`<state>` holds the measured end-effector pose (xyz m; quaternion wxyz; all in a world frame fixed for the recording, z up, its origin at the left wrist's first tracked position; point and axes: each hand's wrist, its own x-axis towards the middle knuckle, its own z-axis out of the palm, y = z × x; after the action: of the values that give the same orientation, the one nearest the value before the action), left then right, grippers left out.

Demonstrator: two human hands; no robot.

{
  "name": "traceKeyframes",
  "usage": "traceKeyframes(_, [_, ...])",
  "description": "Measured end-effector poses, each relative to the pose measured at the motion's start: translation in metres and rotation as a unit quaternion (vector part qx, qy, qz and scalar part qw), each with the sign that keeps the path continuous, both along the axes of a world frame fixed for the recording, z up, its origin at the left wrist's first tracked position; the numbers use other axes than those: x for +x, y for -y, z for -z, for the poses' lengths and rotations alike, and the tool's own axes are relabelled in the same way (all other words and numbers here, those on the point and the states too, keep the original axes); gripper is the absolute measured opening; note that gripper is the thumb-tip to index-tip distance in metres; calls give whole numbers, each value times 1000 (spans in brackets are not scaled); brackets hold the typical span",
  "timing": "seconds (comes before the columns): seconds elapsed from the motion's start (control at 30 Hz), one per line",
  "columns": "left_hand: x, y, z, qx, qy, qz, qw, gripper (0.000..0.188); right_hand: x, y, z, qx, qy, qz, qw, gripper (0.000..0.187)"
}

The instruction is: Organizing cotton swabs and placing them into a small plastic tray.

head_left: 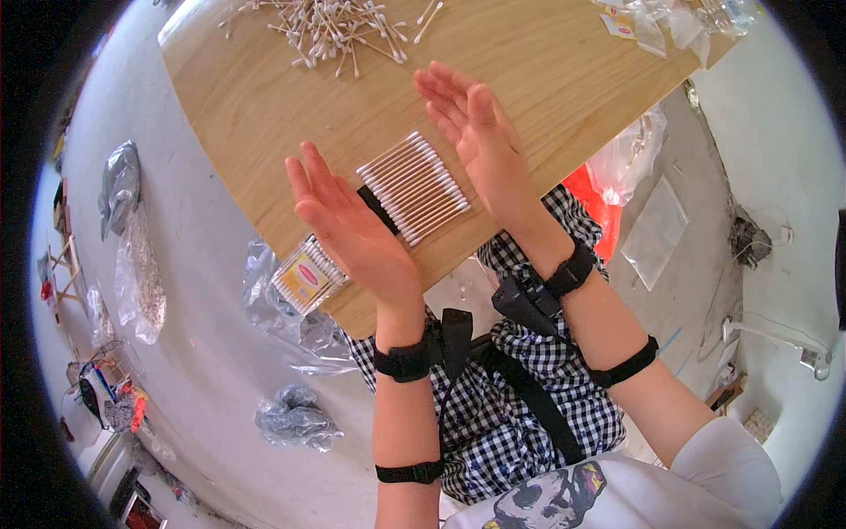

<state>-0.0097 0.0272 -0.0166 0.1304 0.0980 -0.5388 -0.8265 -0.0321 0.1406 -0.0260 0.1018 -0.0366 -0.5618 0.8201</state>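
A neat row of cotton swabs lies side by side on the wooden table, between my two hands. My left hand is open at the row's left, its fingers stretched out and nothing held. On the other side, my right hand is open too, palm turned toward the row, fingers extended. A black strip shows between the row and my left palm, partly covered by the hand. Beside my left wrist, a flat pack of swabs with a yellow and white label sits at the table's corner.
A loose heap of swabs is spread at the far side, with a few strays nearby. Clear plastic wrappers lie at the far right. Plastic bags and a clear sleeve are on the floor.
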Motion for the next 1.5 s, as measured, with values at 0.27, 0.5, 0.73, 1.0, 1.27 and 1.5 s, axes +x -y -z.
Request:
traceKeyframes(0.27, [8, 2, 2, -105, -15, 47, 993, 70, 14, 8, -4, -44, 38, -55, 997, 71])
traceKeyframes(0.5, [40, 6, 1, -736, -63, 193, 645, 105, 26, -32, 0, 247, -26, 44, 968, 38])
traceKeyframes(0.73, [34, 3, 6, -749, -87, 165, 635, 107, 36, -47, 10, 376, -83, 41, 922, 16])
traceKeyframes(1.0, [31, -1, 14, -751, -94, 148, 636, 103, 31, -53, 13, 436, -143, -44, 887, 21])
traceKeyframes(1.27, [29, -1, 22, -754, -98, 139, 635, 102, 27, -52, 17, 436, -152, -57, 885, 23])
traceKeyframes(1.5, [29, -1, 22, -755, -97, 132, 635, 109, 27, -50, 18, 449, -153, -56, 879, 21])
